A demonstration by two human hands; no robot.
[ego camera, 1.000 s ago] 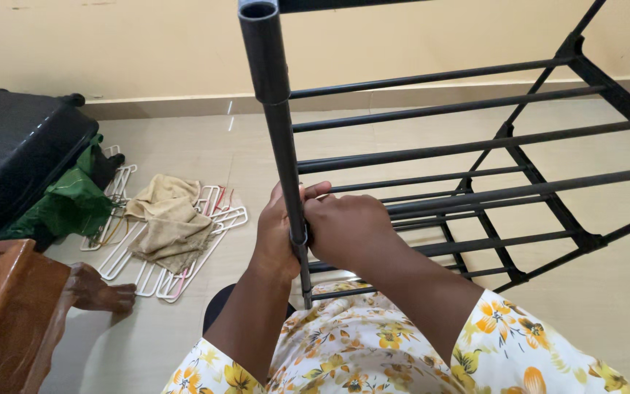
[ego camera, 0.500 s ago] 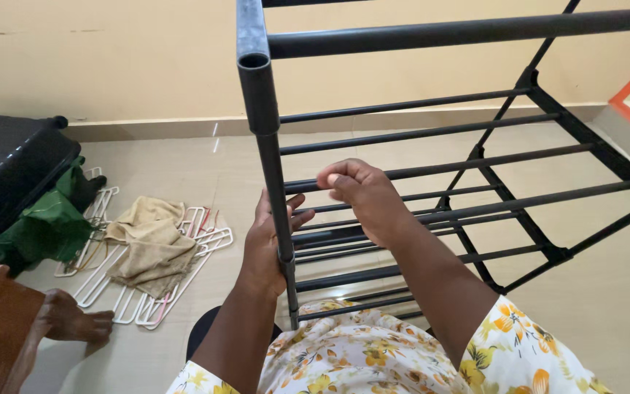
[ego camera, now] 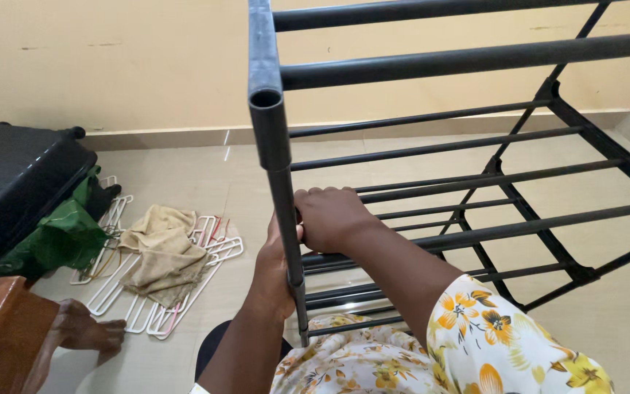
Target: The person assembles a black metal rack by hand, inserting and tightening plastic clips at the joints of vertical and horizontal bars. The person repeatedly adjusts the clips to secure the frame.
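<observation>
Both your hands grip the black tubular metal rack [ego camera: 432, 146] standing on the tiled floor: left hand [ego camera: 275, 266] closed around its near upright post, right hand [ego camera: 329, 217] curled beside it.

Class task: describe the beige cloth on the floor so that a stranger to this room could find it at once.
Start at the black suitcase against the wall on the left, with a green bag beside it. Just right of the bag, white clothes hangers lie scattered on the tiled floor. The beige cloth lies crumpled on top of them, the only soft, tan thing there.
</observation>
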